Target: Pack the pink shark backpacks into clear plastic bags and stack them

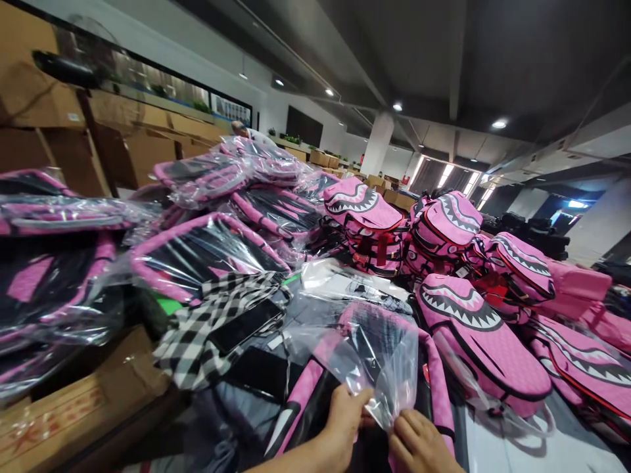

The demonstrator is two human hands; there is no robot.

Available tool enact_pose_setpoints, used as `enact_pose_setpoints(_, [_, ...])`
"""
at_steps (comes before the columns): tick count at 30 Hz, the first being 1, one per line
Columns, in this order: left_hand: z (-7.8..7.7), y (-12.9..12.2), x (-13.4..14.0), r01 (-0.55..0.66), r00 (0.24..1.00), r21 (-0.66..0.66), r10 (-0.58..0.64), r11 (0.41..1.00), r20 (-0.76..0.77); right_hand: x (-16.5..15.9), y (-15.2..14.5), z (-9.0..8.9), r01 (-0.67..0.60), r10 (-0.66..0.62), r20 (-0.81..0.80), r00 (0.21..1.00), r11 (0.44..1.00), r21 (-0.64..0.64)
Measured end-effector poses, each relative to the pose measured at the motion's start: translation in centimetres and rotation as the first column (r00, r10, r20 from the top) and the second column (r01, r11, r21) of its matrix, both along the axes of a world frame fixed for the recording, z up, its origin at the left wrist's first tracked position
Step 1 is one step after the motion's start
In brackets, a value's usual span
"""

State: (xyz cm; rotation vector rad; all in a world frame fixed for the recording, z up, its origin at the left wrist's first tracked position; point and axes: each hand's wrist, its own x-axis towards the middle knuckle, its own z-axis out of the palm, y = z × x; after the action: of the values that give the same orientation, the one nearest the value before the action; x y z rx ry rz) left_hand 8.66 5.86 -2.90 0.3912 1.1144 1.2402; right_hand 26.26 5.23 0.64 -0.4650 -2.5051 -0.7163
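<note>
A clear plastic bag (394, 368) is stretched over the far end of a pink and black backpack (308, 397), which lies with its black side up in front of me. My left hand (345, 417) pinches the edge of the bag near the middle of the backpack. Close beside it, my right hand (417, 440) has its fingers closed on the same plastic. Both hands are above the backpack's black panel; the nearest part of the backpack is hidden by my hands or out of frame.
Wrapped pink backpacks (207, 243) are heaped at the left and back. Unwrapped backpacks with a shark-mouth print (486, 341) lie at the right. A checked cloth (197, 335), a dark phone (244, 326) and a cardboard box (79, 414) are on the left. A fan (73, 71) stands behind.
</note>
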Motion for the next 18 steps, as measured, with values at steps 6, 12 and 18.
enact_pose_setpoints(6, [-0.5, -3.2, -3.1, -0.021, 0.997, 0.094, 0.014, 0.995, 0.07, -0.2, -3.3, 1.5, 0.138, -0.165, -0.118, 0.979, 0.968, -0.21])
enact_pose_setpoints(12, [1.8, -5.3, -4.8, -0.014, 0.997, 0.232, -0.005, 0.973, 0.08, -5.0, -2.7, 4.9, 0.26, -0.403, -0.091, 0.911, 0.73, -0.632])
enact_pose_setpoints(18, [0.2, -4.3, -5.1, -0.022, 1.0, 0.249, 0.019, 0.968, 0.013, -7.0, 0.8, 4.5, -0.066, -0.478, -0.155, 0.865, 0.198, -0.978])
